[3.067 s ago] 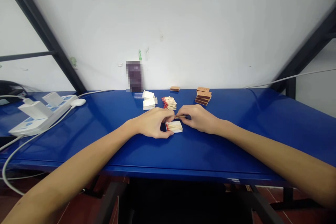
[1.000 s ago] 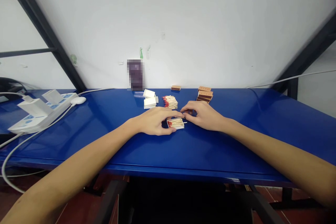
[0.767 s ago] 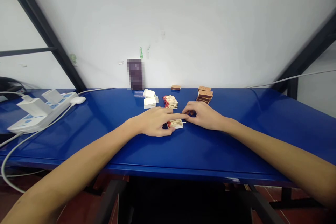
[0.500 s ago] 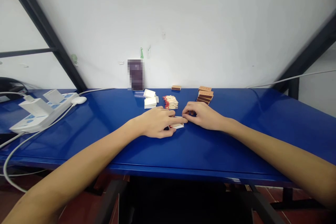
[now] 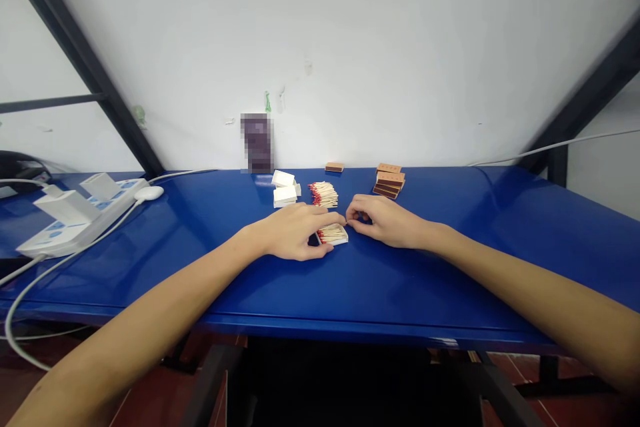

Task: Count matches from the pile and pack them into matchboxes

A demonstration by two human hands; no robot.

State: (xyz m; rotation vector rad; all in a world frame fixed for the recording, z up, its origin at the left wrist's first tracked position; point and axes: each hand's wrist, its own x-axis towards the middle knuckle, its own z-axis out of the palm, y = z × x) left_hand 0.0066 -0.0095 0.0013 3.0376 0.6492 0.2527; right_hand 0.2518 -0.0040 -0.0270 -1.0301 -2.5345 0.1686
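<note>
A small white matchbox tray filled with red-tipped matches lies on the blue table. My left hand curls round its left side, thumb below and index finger over its top edge. My right hand rests just right of the tray, fingertips pinched together at its upper right corner; what they pinch is too small to make out. A loose pile of matches lies just beyond the hands.
Empty white trays sit left of the match pile. A stack of brown matchbox sleeves and one single sleeve stand near the wall. A white power strip with plugs and cables occupies the far left.
My left index finger, stretched across the tray earlier, has drawn back, so the matches in the tray show again. My right fingertips stay pinched at the tray's corner.
</note>
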